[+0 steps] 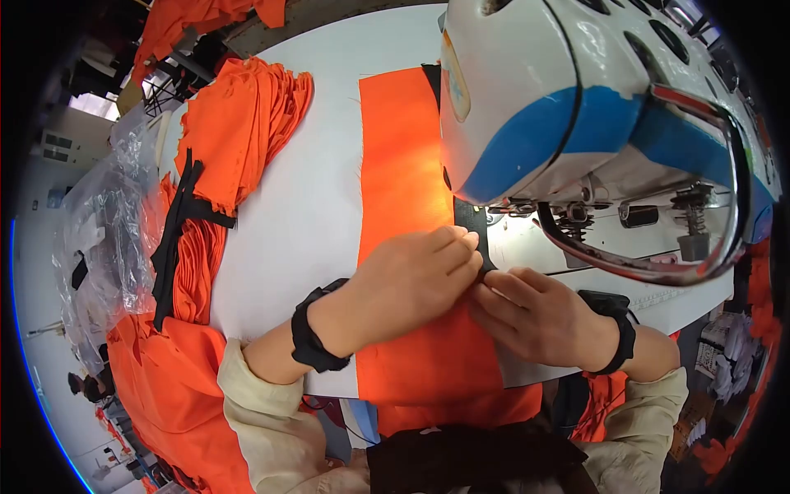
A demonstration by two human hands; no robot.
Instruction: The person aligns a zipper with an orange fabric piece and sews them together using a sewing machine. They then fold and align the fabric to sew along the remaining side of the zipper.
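A long orange fabric panel (401, 165) lies on the white table, its near end hanging over the front edge. Along its right side runs a black strip (471, 216), which passes beneath the head of a white and blue sewing machine (527, 107). My left hand (415, 276) rests on the panel, fingertips pinched on the black strip just in front of the needle area. Close beside it, my right hand (539, 317) has its fingers closed on the strip's near part at the panel edge. The fingertips of both hands meet and partly hide the strip.
Stacked orange fabric pieces (247, 123) lie at the table's left, with black strips (177, 239) draped over them. A clear plastic bag (115, 206) hangs at the far left. The machine's curved metal bar (658, 272) juts out above my right hand.
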